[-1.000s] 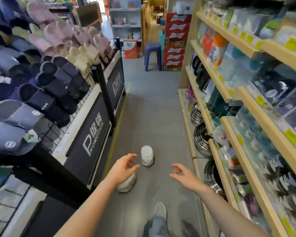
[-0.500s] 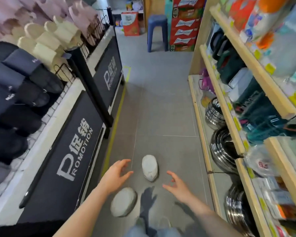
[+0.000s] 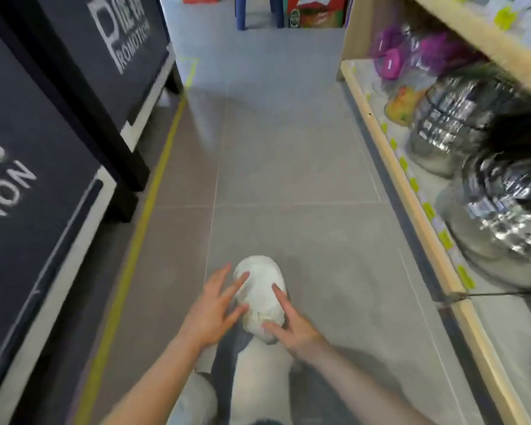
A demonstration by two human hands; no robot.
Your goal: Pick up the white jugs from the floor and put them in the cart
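white jug (image 3: 259, 294): lower middle of frame, lying on grey floor (image 3: 288, 167)
left hand (image 3: 210, 311): fingers spread wide, on jug's left side
right hand (image 3: 292, 325): fingers spread, touching jug's right side

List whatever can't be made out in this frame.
- Cart: not in the head view.
- Second jug: none visible; the knees and forearms cover the near floor.
- Jug near end: hidden by left hand and right hand.
- Grip: fingers touch it; lift not shown.
- Pots: blurred.

Matt grey floor tiles (image 3: 288, 154) beneath a wrinkled plastic-wrapped white jug (image 3: 259, 289); glossy steel pots (image 3: 503, 210) line a pale wooden shelf (image 3: 411, 191).
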